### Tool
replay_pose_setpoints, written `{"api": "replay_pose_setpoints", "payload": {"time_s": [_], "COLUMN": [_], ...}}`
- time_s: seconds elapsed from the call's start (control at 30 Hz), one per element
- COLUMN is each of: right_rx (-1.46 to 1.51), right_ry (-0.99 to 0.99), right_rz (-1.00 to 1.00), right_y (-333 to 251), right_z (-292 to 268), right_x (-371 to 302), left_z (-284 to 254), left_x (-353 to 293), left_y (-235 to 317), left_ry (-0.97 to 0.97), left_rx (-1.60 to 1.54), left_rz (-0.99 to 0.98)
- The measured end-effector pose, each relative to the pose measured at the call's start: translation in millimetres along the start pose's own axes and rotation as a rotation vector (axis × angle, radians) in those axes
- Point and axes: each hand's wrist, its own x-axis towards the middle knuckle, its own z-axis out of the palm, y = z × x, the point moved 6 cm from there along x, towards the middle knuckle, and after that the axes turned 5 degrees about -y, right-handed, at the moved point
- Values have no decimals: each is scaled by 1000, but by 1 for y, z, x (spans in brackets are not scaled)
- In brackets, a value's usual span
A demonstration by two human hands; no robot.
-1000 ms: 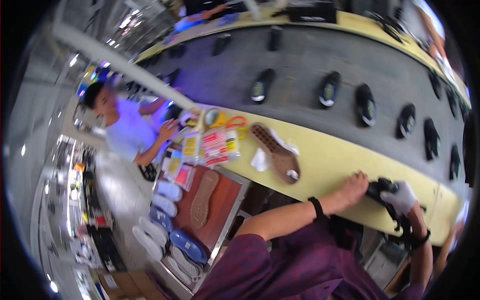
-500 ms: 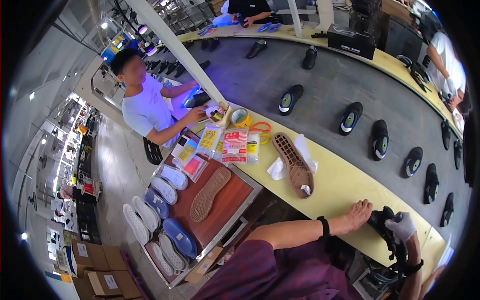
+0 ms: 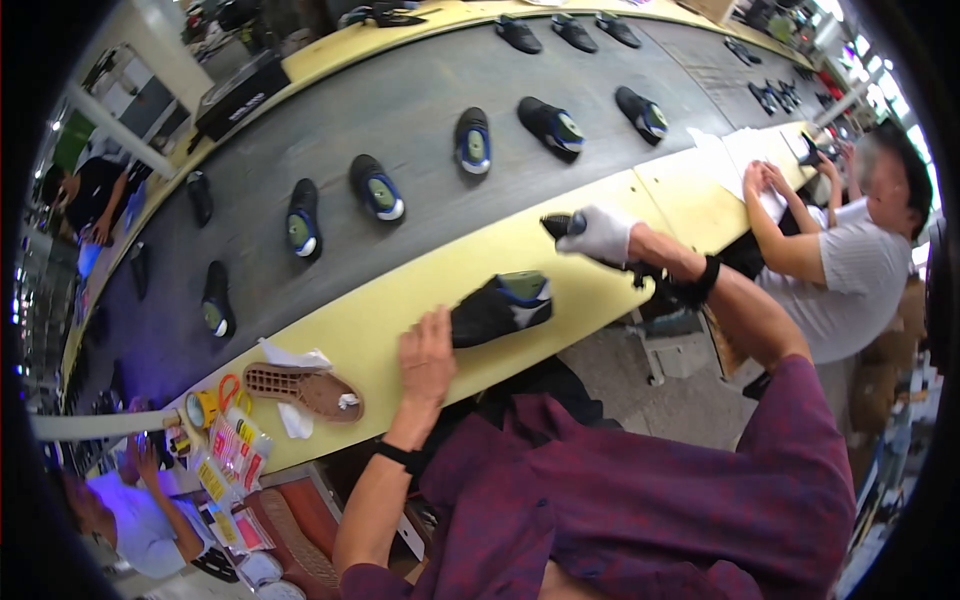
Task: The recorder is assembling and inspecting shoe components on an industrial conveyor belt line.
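On the yellow bench lies a black shoe (image 3: 492, 316) with a green insole and a blue collar lining, its toe to the left. My bare left hand (image 3: 428, 355) rests against that toe, fingers stretched out and lying flat. Beyond the heel, my right hand (image 3: 603, 233), in a whitish glove, is closed round a small black hand tool (image 3: 565, 223). The tool's rounded dark end sticks out to the left, apart from the shoe; its exact kind cannot be made out. Dark cord-like parts hang below my right wrist.
Several black shoes (image 3: 376, 187) stand on the grey conveyor (image 3: 420, 100) behind the bench. Left of me lie a brown sole (image 3: 310, 390), white paper, a tape roll (image 3: 201, 408) and plastic packets (image 3: 238, 445). A co-worker (image 3: 840, 260) sits close on the right.
My view has swung to the right. The gloved hand and its tool have lifted away from the shoe, which now shows on the bench. My left hand is at its toe.
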Motion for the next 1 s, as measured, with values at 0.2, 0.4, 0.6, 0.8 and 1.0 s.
{"api": "replay_pose_setpoints", "payload": {"time_s": [0.2,0.4,0.6,0.8,1.0], "right_rx": [-132,-16,-488,-428,-199], "right_ry": [-17,210,436,167,10], "right_rz": [68,15,-291,-790,-618], "right_y": [82,119,2,-119,-81], "right_z": [-19,-19,4,136,129], "right_x": [41,74,2,-36,-2], "left_z": [-41,-34,-24,-22,-41], "left_x": [-27,7,17,70,62], "left_y": [-12,-4,-10,-15,16], "left_ry": [-227,-256,-136,-358,-199], "left_rx": [-152,-386,-496,-504,-296], "left_rz": [-72,98,237,156,220]}}
